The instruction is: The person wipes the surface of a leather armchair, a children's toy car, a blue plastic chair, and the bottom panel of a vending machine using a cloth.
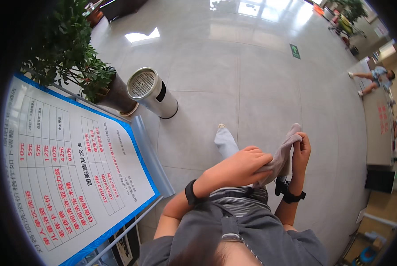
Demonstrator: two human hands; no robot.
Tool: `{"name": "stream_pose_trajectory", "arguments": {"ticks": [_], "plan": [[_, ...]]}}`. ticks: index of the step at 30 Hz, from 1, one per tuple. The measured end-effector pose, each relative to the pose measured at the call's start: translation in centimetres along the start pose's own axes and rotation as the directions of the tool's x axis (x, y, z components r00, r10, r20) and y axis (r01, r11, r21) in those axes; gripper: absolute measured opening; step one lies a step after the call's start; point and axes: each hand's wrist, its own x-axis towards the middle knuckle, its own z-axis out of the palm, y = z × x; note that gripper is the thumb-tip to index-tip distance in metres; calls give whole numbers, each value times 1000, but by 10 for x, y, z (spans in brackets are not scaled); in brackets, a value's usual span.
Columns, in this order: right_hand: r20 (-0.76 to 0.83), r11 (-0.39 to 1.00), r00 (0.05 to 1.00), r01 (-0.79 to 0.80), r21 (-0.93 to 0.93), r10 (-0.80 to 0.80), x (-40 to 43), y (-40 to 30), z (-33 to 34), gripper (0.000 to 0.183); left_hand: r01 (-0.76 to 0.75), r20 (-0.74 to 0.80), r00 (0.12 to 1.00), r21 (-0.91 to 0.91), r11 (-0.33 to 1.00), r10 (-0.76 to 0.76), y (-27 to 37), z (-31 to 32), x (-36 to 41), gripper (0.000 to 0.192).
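Note:
A greyish-pink cloth [278, 163] hangs bunched in front of my waist, between both hands. My left hand [248, 164] reaches across from the left, its fingers curled on the lower part of the cloth. At the right, my right hand [301, 149] pinches the cloth higher up, and one end [295, 129] sticks out past the fingers. The cloth's lower folds are partly hidden behind my left hand. Each wrist wears a black band. Below the hands, a light blue trouser leg [225, 141] and the tip of a shoe show.
To the left stands a large blue-edged sign board [118, 186] with printed writing. Beyond it are a metal ashtray bin [158, 96] and a potted plant [118, 96]. A long counter [378, 133] runs along the right, with a person [379, 78] seated at it. Grey floor tiles [201, 109] lie ahead.

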Motion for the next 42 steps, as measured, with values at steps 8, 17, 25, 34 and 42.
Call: {"name": "stream_pose_trajectory", "arguments": {"ticks": [8,17,25,34,42], "plan": [[311,993,944,91,69,-108,250,-33,130,8,73,-351,936,126,989,-24,-82,-158,89,14],[790,911,493,365,192,-364,407,-55,352,15,541,-523,507,-426,725,-685,-224,-285,61,17],[718,980,675,195,47,-169,593,-37,443,23,178,-607,739,-243,954,-293,-336,-457,175,17],[683,971,730,139,-192,30,745,-24,575,15,141,-612,768,-122,983,-186,-453,-588,251,15],[810,975,580,123,-186,82,836,-81,788,12,258,-801,555,-91,962,-225,-562,-743,293,13]]}}
